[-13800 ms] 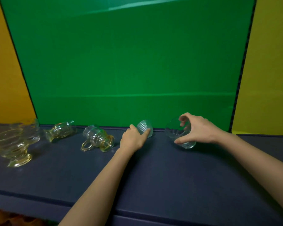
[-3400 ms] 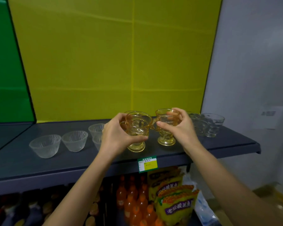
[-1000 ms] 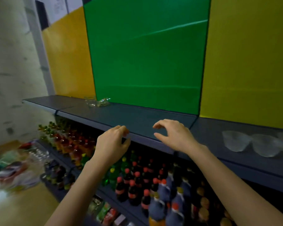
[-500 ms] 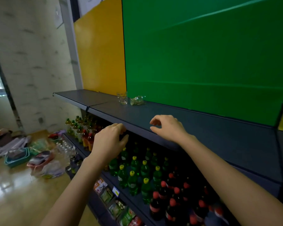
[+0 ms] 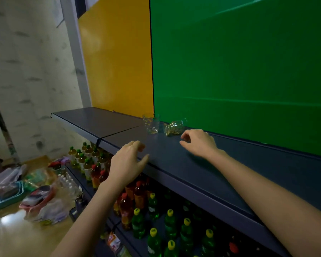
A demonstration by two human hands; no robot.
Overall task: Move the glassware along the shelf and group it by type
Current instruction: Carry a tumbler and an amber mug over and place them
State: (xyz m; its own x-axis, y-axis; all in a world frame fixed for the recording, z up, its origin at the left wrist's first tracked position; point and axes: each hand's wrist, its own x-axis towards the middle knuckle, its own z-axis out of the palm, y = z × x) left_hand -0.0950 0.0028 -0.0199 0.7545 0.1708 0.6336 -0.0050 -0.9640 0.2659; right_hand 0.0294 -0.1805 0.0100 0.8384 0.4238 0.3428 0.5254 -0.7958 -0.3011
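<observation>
Two pieces of glassware stand at the back of the dark shelf (image 5: 193,175), against the green panel. A clear tumbler (image 5: 152,123) is upright on the left. Beside it on the right an amber-tinted footed glass (image 5: 175,127) lies on its side. My right hand (image 5: 198,143) hovers over the shelf just right of and in front of the lying glass, fingers curled and apart, holding nothing. My left hand (image 5: 128,161) is at the shelf's front edge, fingers spread, holding nothing, well short of the tumbler.
The shelf continues left under an orange panel (image 5: 117,58) and ends at a grey post. Below it stand rows of green and red drink bottles (image 5: 154,216). Bags and a teal basket (image 5: 6,195) lie on the floor at the left.
The view has swung left along the shelf and come closer to the two glasses. Both hands have moved forward toward them, the right one now close to the lying glass.
</observation>
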